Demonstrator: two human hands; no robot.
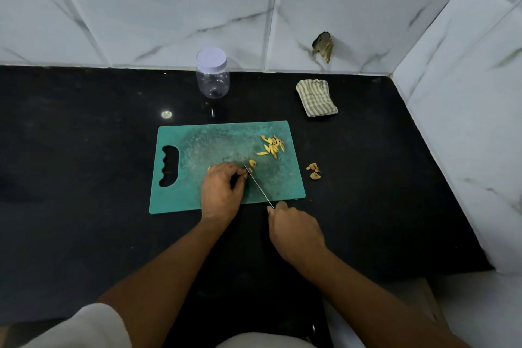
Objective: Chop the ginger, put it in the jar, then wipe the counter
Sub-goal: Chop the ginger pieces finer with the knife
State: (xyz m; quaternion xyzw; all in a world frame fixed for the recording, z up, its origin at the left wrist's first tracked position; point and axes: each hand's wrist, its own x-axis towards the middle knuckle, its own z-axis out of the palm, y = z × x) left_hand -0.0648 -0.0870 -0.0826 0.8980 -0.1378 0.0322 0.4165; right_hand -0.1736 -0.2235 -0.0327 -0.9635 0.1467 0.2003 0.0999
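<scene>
A black stone worktop (84,150) runs into a corner of white, grey-veined wall tiles (169,8). One tile on the back wall has a broken hole with something dark stuffed into it (322,46). Near the back wall stands a clear jar (212,80), upright, with its pale lid (211,59) on. A folded striped cloth (316,97) lies well to the right of it.

In the middle of the worktop lies a teal cutting board (197,138), its handle slot to the left. Thin ginger slivers (272,144) are heaped near the board's far right corner, with one separate slice (252,162) nearer the middle. A few brownish scraps (314,171) lie on the worktop just off the board's right edge.

The left hand (223,186) rests on the board with its fingers curled down over a ginger piece (209,169), of which only a yellow edge shows. The right hand (293,229), just off the board's near edge, is closed round the hidden handle of a knife (258,186). The thin blade slants across the board, its tip right beside the left fingertips.
</scene>
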